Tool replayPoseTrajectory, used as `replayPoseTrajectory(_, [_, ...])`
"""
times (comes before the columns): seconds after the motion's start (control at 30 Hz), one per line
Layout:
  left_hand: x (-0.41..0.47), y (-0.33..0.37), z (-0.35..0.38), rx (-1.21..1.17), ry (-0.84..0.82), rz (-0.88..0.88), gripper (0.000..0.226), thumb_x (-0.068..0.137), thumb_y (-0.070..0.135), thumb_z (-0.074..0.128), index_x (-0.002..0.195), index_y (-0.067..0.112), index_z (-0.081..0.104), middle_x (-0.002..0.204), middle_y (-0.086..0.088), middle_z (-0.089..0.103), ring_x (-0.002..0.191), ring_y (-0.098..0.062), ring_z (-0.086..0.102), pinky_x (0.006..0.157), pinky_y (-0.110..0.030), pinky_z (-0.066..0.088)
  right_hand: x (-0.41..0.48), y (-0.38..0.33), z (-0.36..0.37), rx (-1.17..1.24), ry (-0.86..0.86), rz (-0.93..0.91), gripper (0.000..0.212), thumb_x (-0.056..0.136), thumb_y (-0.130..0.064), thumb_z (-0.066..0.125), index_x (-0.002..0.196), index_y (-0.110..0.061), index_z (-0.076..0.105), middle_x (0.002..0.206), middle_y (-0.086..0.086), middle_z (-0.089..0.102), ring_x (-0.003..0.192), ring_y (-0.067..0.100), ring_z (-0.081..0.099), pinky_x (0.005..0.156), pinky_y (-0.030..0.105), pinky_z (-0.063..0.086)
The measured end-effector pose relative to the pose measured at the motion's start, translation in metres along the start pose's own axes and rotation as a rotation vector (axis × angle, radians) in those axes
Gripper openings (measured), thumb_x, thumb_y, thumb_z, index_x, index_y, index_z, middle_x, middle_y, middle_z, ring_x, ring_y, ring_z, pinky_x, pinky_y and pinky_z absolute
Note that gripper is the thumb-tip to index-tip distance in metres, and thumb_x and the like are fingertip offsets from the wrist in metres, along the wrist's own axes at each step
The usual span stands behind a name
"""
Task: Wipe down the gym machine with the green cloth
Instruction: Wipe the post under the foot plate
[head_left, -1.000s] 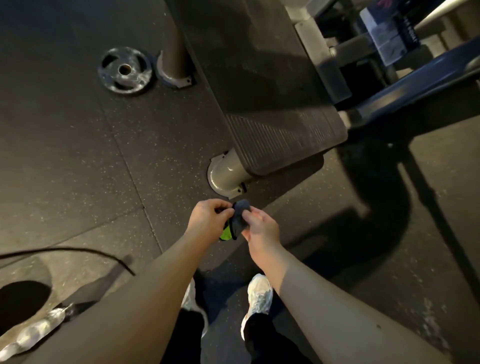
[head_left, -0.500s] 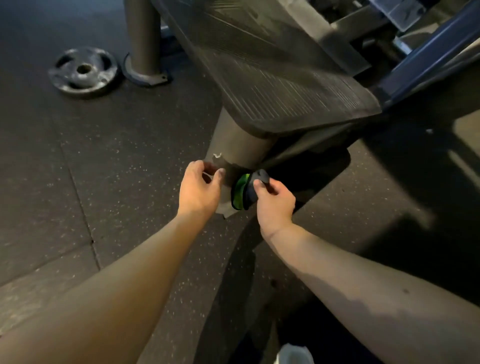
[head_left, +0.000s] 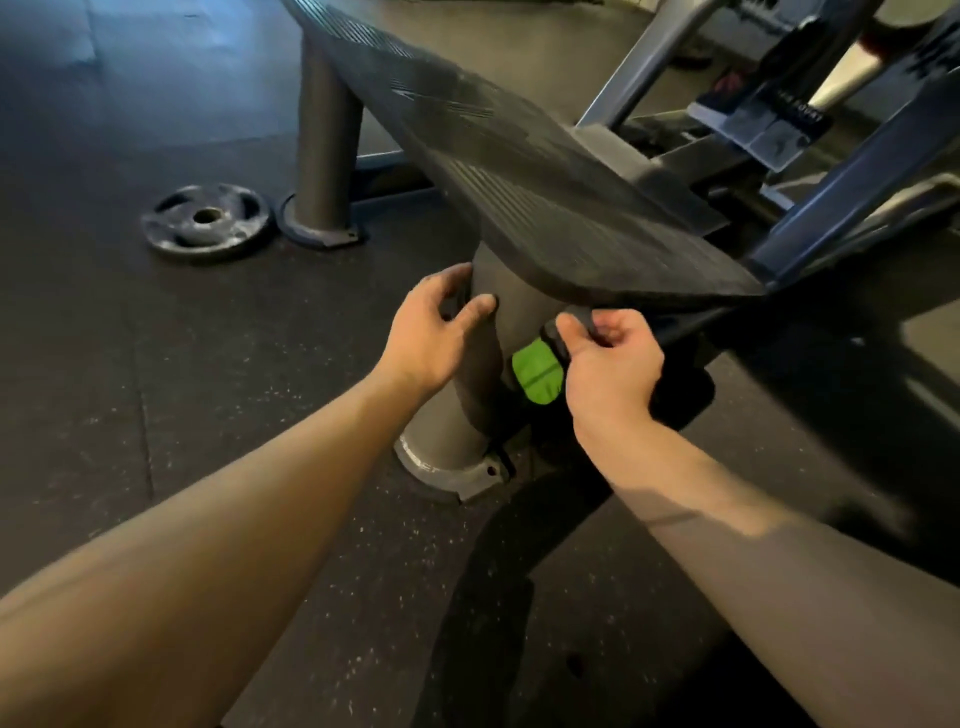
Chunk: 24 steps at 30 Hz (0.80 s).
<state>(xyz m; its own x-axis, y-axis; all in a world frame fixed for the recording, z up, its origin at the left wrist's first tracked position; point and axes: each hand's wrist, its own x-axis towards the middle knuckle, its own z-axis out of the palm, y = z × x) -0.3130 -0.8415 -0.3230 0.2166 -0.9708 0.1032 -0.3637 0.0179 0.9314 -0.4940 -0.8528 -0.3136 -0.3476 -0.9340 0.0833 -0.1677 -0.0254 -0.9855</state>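
Head view: the machine (head_left: 852, 176) stands on a dark speckled floor (head_left: 156, 415). Its black ribbed plate (head_left: 519, 208) slopes down toward the camera and rests on two grey posts.

The right grip (head_left: 610, 364) is clamped on the cloth (head_left: 537, 371), with thumb and curled fingers pinching the cloth's dark upper part just under the plate's near edge. The green part hangs below the thumb, just beside the right side of the near post (head_left: 467, 415). I cannot tell whether the cloth touches the post.

The left grip (head_left: 436, 332) is curled round the left side of the same post, just below the plate. Its thumb lies against the front of the post and its fingers bend toward the post's far side, and it carries nothing else.

The post ends in a grey flange (head_left: 447, 467) on the floor. The far post (head_left: 324, 156) stands well behind, with a dark weight disc (head_left: 205, 218) lying flat on the floor just to its left. Both bare forearms reach in from the bottom edge.
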Motion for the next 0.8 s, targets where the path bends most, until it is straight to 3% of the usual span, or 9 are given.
replayPoseTrajectory(0.13, [0.014, -0.010, -0.008, -0.111, -0.034, 0.030, 0.055, 0.086, 0.032, 0.081, 0.135, 0.015, 0.061, 0.126, 0.000, 0.067, 0.117, -0.011, 0.063, 0.107, -0.038, 0.050, 0.001, 0.008, 0.005, 0.010, 0.011, -0.057, 0.028, 0.085, -0.015, 0.082, 0.078, -0.025, 0.057, 0.081, -0.003, 0.063, 0.074, 0.005, 0.060, 0.071, 0.014, 0.049])
replayPoseTrajectory(0.27, [0.017, -0.018, -0.011, -0.135, -0.049, 0.037, 0.052, 0.086, 0.024, 0.081, 0.134, 0.017, 0.062, 0.127, -0.006, 0.064, 0.119, -0.015, 0.062, 0.108, -0.041, 0.050, -0.011, 0.020, 0.017, -0.037, 0.048, -0.082, 0.031, 0.080, -0.013, 0.086, 0.077, -0.022, 0.057, 0.079, -0.002, 0.061, 0.070, 0.004, 0.057, 0.071, 0.013, 0.049])
replayPoseTrajectory(0.33, [0.017, -0.022, -0.010, -0.135, -0.029, 0.033, 0.054, 0.086, 0.025, 0.081, 0.136, 0.016, 0.062, 0.127, -0.005, 0.063, 0.120, -0.016, 0.062, 0.109, -0.043, 0.049, -0.030, 0.044, 0.036, -0.091, -0.002, 0.007, 0.037, 0.075, -0.006, 0.088, 0.069, -0.025, 0.057, 0.074, 0.000, 0.062, 0.066, 0.007, 0.057, 0.070, 0.021, 0.050])
replayPoseTrajectory(0.4, [0.018, -0.026, -0.008, -0.131, -0.029, 0.025, 0.055, 0.086, 0.028, 0.081, 0.136, 0.018, 0.062, 0.127, -0.003, 0.063, 0.120, -0.015, 0.061, 0.110, -0.042, 0.049, -0.052, 0.072, 0.060, -0.069, -0.031, 0.158, 0.030, 0.072, 0.009, 0.084, 0.066, -0.010, 0.062, 0.072, 0.007, 0.062, 0.066, 0.014, 0.056, 0.068, 0.026, 0.048])
replayPoseTrajectory(0.5, [0.018, -0.029, -0.011, -0.121, -0.075, 0.007, 0.056, 0.086, 0.032, 0.080, 0.138, 0.020, 0.060, 0.128, -0.002, 0.064, 0.119, -0.014, 0.062, 0.109, -0.041, 0.049, -0.075, 0.090, 0.081, 0.018, -0.014, 0.394, 0.022, 0.073, 0.009, 0.084, 0.087, 0.016, 0.068, 0.082, 0.012, 0.063, 0.070, 0.020, 0.055, 0.056, 0.009, 0.044])
replayPoseTrajectory(0.6, [0.014, -0.025, -0.015, -0.119, -0.092, 0.006, 0.054, 0.088, 0.030, 0.079, 0.138, 0.020, 0.060, 0.127, 0.001, 0.065, 0.117, -0.012, 0.062, 0.106, -0.036, 0.051, -0.073, 0.078, 0.078, 0.047, -0.001, 0.406, 0.023, 0.076, 0.000, 0.086, 0.090, 0.010, 0.071, 0.087, 0.012, 0.066, 0.060, 0.007, 0.060, 0.054, 0.004, 0.044])
replayPoseTrajectory(0.67, [0.015, -0.021, -0.016, -0.148, -0.104, -0.013, 0.053, 0.089, 0.025, 0.078, 0.138, 0.018, 0.060, 0.125, 0.003, 0.065, 0.116, -0.010, 0.062, 0.103, -0.029, 0.051, -0.062, 0.059, 0.069, 0.042, 0.011, 0.326, 0.021, 0.076, -0.009, 0.089, 0.080, -0.007, 0.068, 0.085, 0.012, 0.070, 0.078, 0.020, 0.070, 0.073, 0.023, 0.059])
replayPoseTrajectory(0.73, [0.017, -0.023, -0.018, -0.187, -0.110, -0.034, 0.053, 0.088, 0.024, 0.078, 0.137, 0.018, 0.060, 0.123, 0.005, 0.065, 0.113, -0.007, 0.063, 0.102, -0.028, 0.052, -0.045, 0.036, 0.058, 0.102, 0.046, 0.246, 0.028, 0.076, -0.013, 0.089, 0.077, -0.018, 0.062, 0.085, 0.011, 0.070, 0.087, 0.029, 0.072, 0.086, 0.047, 0.061])
replayPoseTrajectory(0.8, [0.020, -0.027, -0.020, -0.205, -0.124, -0.040, 0.052, 0.086, 0.025, 0.080, 0.134, 0.021, 0.061, 0.123, 0.004, 0.066, 0.113, -0.010, 0.064, 0.103, -0.032, 0.053, -0.030, 0.013, 0.045, 0.110, 0.103, 0.165, 0.029, 0.079, -0.017, 0.087, 0.079, -0.020, 0.058, 0.087, 0.008, 0.068, 0.086, 0.024, 0.070, 0.089, 0.051, 0.060])
